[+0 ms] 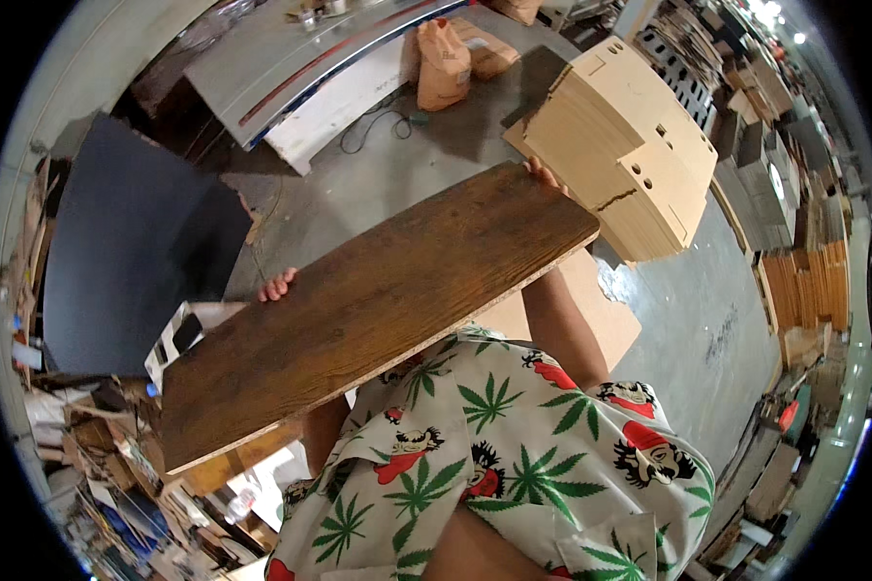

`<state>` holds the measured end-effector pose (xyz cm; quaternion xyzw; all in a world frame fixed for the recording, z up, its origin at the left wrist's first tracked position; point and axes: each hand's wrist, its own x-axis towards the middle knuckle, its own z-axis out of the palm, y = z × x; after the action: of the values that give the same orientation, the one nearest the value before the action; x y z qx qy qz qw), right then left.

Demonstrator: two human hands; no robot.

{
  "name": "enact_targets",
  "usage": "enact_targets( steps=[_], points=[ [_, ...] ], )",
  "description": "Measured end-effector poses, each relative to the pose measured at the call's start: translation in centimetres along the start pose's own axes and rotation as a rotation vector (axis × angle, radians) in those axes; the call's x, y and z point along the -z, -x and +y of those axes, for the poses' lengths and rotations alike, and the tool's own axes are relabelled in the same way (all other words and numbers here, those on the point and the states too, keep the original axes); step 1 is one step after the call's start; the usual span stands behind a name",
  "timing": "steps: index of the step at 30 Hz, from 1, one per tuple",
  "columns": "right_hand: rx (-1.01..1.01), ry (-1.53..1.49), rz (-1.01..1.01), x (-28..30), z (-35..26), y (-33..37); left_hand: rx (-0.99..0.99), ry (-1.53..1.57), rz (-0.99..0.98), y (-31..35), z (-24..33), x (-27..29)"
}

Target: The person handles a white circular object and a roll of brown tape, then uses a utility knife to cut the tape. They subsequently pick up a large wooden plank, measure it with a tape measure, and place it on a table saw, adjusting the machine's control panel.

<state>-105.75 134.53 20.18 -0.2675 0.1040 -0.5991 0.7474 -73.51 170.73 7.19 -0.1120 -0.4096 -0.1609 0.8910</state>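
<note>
A long dark brown wood-grain board [378,310] spans the middle of the view, tilted so its right end sits farther away. Its near edge is pale and raw. My left hand [278,285] curls its fingers over the far edge toward the left end. My right hand [545,175] grips the far corner at the right end. Most of both palms is hidden beneath the board. Under my right forearm [562,324] lies a pale flat sheet [606,310], partly covered by the board and my arm.
A stack of cut tan panels [630,145] stands at the right. A large black panel [145,252] leans at the left. Beyond are a grey machine table [310,68] and a brown sack [444,66]. Cardboard stacks [806,286] line the right; scraps [116,455] crowd the lower left.
</note>
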Motion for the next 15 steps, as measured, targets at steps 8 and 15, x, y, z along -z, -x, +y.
enact_targets(
  steps=[8,15],
  points=[
    [0.029,0.052,-0.065,-2.7,7.3,-9.2,0.054,0.139,-0.192,-14.4,-8.6,17.4],
    [0.51,0.343,0.07,4.7,21.4,-22.8,0.332,-0.119,0.555,-18.4,-11.3,29.9]
  ],
)
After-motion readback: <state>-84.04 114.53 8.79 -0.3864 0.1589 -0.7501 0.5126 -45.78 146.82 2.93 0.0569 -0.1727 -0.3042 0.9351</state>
